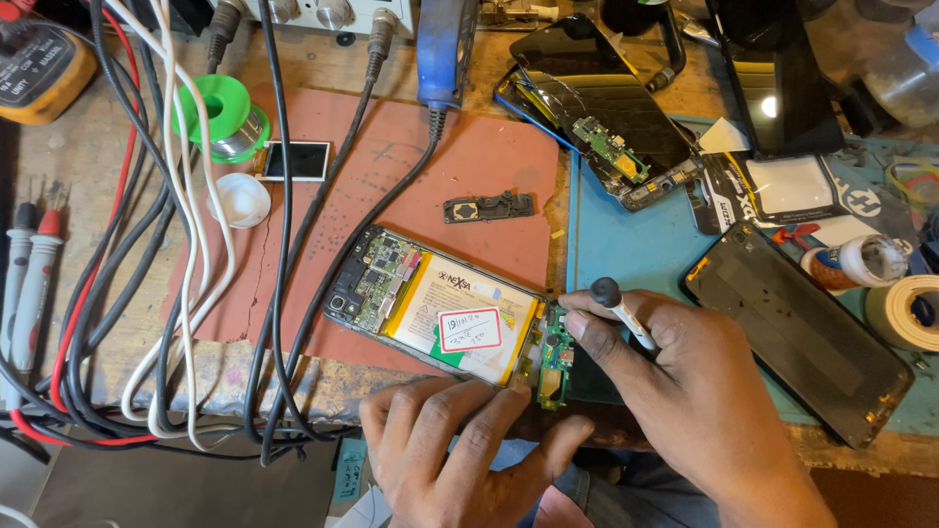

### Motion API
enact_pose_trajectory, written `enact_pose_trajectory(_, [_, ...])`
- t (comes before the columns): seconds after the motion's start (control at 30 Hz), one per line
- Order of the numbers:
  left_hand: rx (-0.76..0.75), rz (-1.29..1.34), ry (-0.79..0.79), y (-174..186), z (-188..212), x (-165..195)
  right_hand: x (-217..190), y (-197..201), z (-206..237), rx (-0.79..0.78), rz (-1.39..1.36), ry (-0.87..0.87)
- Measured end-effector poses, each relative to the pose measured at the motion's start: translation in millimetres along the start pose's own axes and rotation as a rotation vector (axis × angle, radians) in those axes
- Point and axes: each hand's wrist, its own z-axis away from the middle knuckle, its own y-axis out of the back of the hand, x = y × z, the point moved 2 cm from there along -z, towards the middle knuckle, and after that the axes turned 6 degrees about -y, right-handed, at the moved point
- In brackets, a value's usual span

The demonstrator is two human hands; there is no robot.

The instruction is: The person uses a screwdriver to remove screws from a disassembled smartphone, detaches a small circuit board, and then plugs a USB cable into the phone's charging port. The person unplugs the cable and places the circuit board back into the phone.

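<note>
cluttered bench — left hand point(460, 445) steadies the opened phone point(440, 308), right hand point(685, 381) grips a screwdriver point(618, 308).

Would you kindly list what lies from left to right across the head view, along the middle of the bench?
Red-tipped multimeter probes → white round plastic cap → opened phone with yellow battery → green charging circuit board → right hand holding a white-handled screwdriver → black phone back panel → cream tape roll.
</note>
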Motion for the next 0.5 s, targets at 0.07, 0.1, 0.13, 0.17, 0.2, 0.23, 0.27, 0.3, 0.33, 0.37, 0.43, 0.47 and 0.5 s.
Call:
enact_pose_trajectory(0.07, [-0.059, -0.004, -0.002, 5, -7, -4, -1, 0, -1, -0.044, -0.052, 0.040])
enact_pose_trajectory(0.1, [-0.089, -0.006, -0.004, 8, -12, -6, -1, -1, -2, -0.066, -0.079, 0.061])
enact_pose_trajectory(0.13, [-0.130, -0.042, -0.014, 10, -18, -9, -1, -1, -3, -0.059, -0.101, 0.074])
enact_pose_trajectory(0.17, [-0.173, -0.076, -0.023, 13, -24, -12, -1, -1, -3, -0.052, -0.122, 0.086])
enact_pose_trajectory(0.2, [-0.217, -0.112, -0.033, 14, -31, -16, -1, -2, -4, -0.046, -0.145, 0.097])
enact_pose_trajectory(0.23, [-0.273, -0.073, -0.052, 14, -38, -20, 0, -3, -4, -0.041, -0.104, 0.078])
enact_pose_trajectory(0.27, [-0.329, -0.034, -0.073, 14, -44, -23, 1, -3, -3, -0.034, -0.064, 0.060])
enact_pose_trajectory(0.3, [-0.386, 0.009, -0.094, 12, -50, -25, 2, -4, -3, -0.027, -0.024, 0.039])
enact_pose_trajectory(0.33, [-0.411, 0.010, -0.105, 10, -55, -26, 2, -5, -2, -0.023, -0.032, 0.049])
enact_pose_trajectory(0.37, [-0.434, 0.012, -0.116, 8, -59, -27, 2, -5, -1, -0.018, -0.041, 0.059])
enact_pose_trajectory(0.43, [-0.469, 0.027, -0.126, 7, -63, -26, 2, -6, 0, -0.015, -0.041, 0.080])
enact_pose_trajectory(0.47, [-0.477, 0.042, -0.127, 7, -64, -26, 1, -6, 1, -0.012, -0.031, 0.094])
enact_pose_trajectory(0.5, [-0.488, 0.059, -0.128, 7, -65, -26, 1, -5, 1, -0.010, -0.022, 0.103])
